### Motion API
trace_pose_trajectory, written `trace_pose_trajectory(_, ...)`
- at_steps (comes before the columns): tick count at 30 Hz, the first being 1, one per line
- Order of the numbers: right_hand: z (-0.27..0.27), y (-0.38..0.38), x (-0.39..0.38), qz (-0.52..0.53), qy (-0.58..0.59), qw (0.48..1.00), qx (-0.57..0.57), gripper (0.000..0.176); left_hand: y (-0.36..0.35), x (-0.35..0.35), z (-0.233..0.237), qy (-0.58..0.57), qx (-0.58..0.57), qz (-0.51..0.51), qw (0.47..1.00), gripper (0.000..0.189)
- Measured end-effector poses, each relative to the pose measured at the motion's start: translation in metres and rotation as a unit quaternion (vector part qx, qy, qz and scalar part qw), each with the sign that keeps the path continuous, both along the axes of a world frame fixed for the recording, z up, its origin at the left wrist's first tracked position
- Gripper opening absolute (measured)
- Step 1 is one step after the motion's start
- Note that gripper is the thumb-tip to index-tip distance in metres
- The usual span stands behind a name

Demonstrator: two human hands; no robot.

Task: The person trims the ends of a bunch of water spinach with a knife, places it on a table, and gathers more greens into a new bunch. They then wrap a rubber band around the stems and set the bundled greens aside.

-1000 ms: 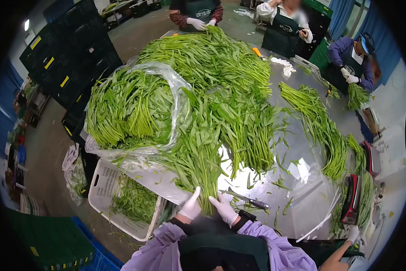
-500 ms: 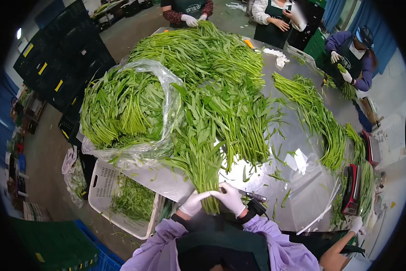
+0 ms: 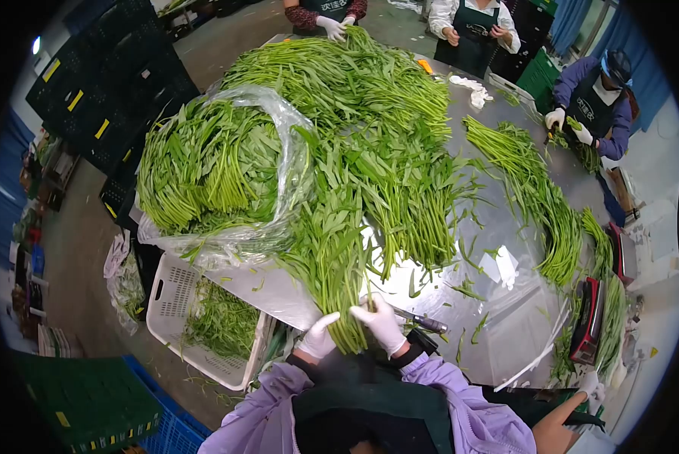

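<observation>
A bunch of water spinach (image 3: 338,276) lies with its leaves pointing away from me and its cut stems at the near table edge. My left hand (image 3: 318,338), in a white glove, grips the stem ends from the left, thumb on the side of the bunch. On the right, my gloved right hand (image 3: 382,325) closes on stems at the bunch's edge; the fingers beneath are partly hidden. Close to it a dark-handled tool (image 3: 429,324) rests on the metal table (image 3: 460,321). A clear plastic bag (image 3: 279,113) packed with more water spinach stands beyond my left hand.
Large heaps of water spinach (image 3: 332,83) cover the table's far side. A white crate (image 3: 169,333) with loose greens sits below left. Red scales (image 3: 587,318) stand at the right. Co-workers (image 3: 596,106) are around the table, and another person's arm (image 3: 570,416) reaches in lower right.
My right hand has shifted slightly up along the stems. The thumbs, which met across the bunch, are now apart. The co-worker at far right has lowered the greens towards the table.
</observation>
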State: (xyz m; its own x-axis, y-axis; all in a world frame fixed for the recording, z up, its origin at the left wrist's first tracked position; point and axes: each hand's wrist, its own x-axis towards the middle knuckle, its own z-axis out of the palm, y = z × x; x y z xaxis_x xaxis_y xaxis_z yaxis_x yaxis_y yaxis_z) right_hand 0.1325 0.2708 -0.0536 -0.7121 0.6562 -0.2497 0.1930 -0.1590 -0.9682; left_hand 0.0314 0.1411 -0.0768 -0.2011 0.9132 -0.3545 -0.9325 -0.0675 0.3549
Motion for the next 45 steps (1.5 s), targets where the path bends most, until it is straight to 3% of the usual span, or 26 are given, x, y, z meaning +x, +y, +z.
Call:
trace_pose_trajectory(1, -0.003, -0.002, -0.001, 0.023, -0.031, 0.993, 0.109, 0.015, -0.002, 0.001, -0.006, -0.004, -0.02, 0.009, 1.0, 0.052)
trace_pose_trajectory(3, 0.002, 0.001, -0.001, 0.039, -0.039, 0.99, 0.133, 0.013, -0.002, 0.001, -0.004, -0.027, -0.011, 0.002, 1.0, 0.051)
trace_pose_trajectory(5, -0.005, 0.008, -0.001, 0.014, 0.01, 1.0, 0.001, 0.01, 0.0, 0.002, 0.005, -0.016, -0.005, 0.024, 1.0, 0.05)
trace_pose_trajectory(6, 0.002, 0.007, -0.001, -0.026, 0.08, 0.986, -0.141, 0.009, 0.004, 0.001, 0.011, -0.007, 0.028, 0.022, 0.999, 0.05)
trace_pose_trajectory(10, 0.016, 0.012, 0.003, -0.045, 0.034, 0.966, -0.25, 0.015, 0.009, 0.003, 0.03, -0.044, 0.057, 0.034, 0.997, 0.051)
trace_pose_trajectory(11, 0.011, 0.01, 0.003, -0.047, 0.034, 0.966, -0.251, 0.015, 0.007, 0.003, 0.023, -0.03, 0.04, 0.025, 0.998, 0.051)
trace_pose_trajectory(13, -0.002, 0.003, 0.0, -0.001, -0.051, 0.997, -0.057, 0.018, 0.005, 0.006, 0.007, -0.017, 0.023, 0.013, 0.999, 0.051)
trace_pose_trajectory(14, 0.0, -0.001, -0.004, -0.001, -0.015, 0.999, 0.034, 0.024, 0.006, 0.007, 0.002, -0.003, -0.009, 0.02, 1.0, 0.049)
trace_pose_trajectory(21, 0.007, 0.01, 0.002, -0.043, 0.023, 0.992, -0.114, 0.031, 0.016, 0.008, 0.014, -0.032, -0.01, 0.047, 0.998, 0.048)
trace_pose_trajectory(22, 0.013, 0.008, 0.004, -0.053, 0.061, 0.968, -0.237, 0.039, 0.022, 0.01, 0.024, -0.029, -0.002, 0.056, 0.998, 0.05)
trace_pose_trajectory(23, 0.012, 0.006, 0.005, -0.053, 0.062, 0.968, -0.236, 0.039, 0.026, 0.011, 0.031, -0.026, 0.008, 0.064, 0.998, 0.052)
trace_pose_trajectory(26, 0.005, -0.005, 0.017, 0.056, 0.015, 0.994, -0.09, 0.077, 0.038, 0.015, 0.041, -0.015, -0.019, 0.059, 0.998, 0.054)
trace_pose_trajectory(29, 0.015, -0.008, 0.02, 0.02, 0.028, 0.998, -0.052, 0.079, 0.042, 0.015, 0.042, -0.021, -0.034, 0.033, 0.999, 0.05)
trace_pose_trajectory(30, 0.007, -0.007, 0.023, 0.009, 0.037, 0.993, -0.109, 0.073, 0.042, 0.014, 0.035, 0.107, -0.044, -0.028, 0.993, 0.049)
trace_pose_trajectory(31, -0.004, -0.006, 0.026, 0.006, 0.039, 0.993, -0.108, 0.073, 0.042, 0.012, 0.03, 0.233, -0.054, -0.089, 0.967, 0.047)
trace_pose_trajectory(32, -0.006, -0.004, 0.026, -0.006, 0.056, 0.989, -0.14, 0.068, 0.041, 0.005, 0.037, 0.424, -0.092, -0.184, 0.882, 0.049)
trace_pose_trajectory(33, -0.008, -0.003, 0.027, -0.017, 0.074, 0.982, -0.172, 0.062, 0.042, 0.003, 0.043, 0.425, -0.091, -0.185, 0.881, 0.049)
trace_pose_trajectory(34, -0.01, -0.004, 0.031, -0.039, 0.117, 0.961, -0.246, 0.046, 0.042, 0.002, 0.051, 0.521, -0.136, -0.223, 0.812, 0.051)
trace_pose_trajectory(35, -0.008, -0.002, 0.033, -0.038, 0.119, 0.961, -0.246, 0.046, 0.043, 0.002, 0.058, 0.609, -0.18, -0.257, 0.729, 0.053)
trace_pose_trajectory(36, -0.007, 0.002, 0.037, -0.043, 0.101, 0.941, -0.32, 0.04, 0.042, 0.004, 0.052, 0.668, -0.16, -0.198, 0.699, 0.055)
trace_pose_trajectory(37, -0.007, 0.004, 0.039, -0.048, 0.081, 0.915, -0.393, 0.034, 0.042, 0.006, 0.053, 0.67, -0.16, -0.198, 0.697, 0.055)
trace_pose_trajectory(39, -0.007, 0.006, 0.041, -0.055, 0.106, 0.899, -0.422, 0.029, 0.043, 0.01, 0.063, 0.611, -0.101, -0.12, 0.776, 0.052)
trace_pose_trajectory(40, -0.006, 0.009, 0.045, -0.062, 0.117, 0.872, -0.471, 0.027, 0.042, 0.009, 0.068, 0.612, -0.1, -0.12, 0.775, 0.052)
trace_pose_trajectory(42, 0.003, 0.016, 0.053, -0.078, 0.11, 0.835, -0.533, 0.024, 0.035, 0.0, 0.081, 0.726, -0.138, -0.213, 0.639, 0.047)
trace_pose_trajectory(43, 0.008, 0.021, 0.056, -0.076, 0.111, 0.836, -0.533, 0.024, 0.03, -0.001, 0.087, 0.728, -0.139, -0.21, 0.638, 0.047)
trace_pose_trajectory(45, 0.025, 0.031, 0.059, 0.051, 0.143, 0.888, -0.435, 0.029, 0.019, 0.003, 0.107, 0.891, -0.148, -0.116, 0.414, 0.039)
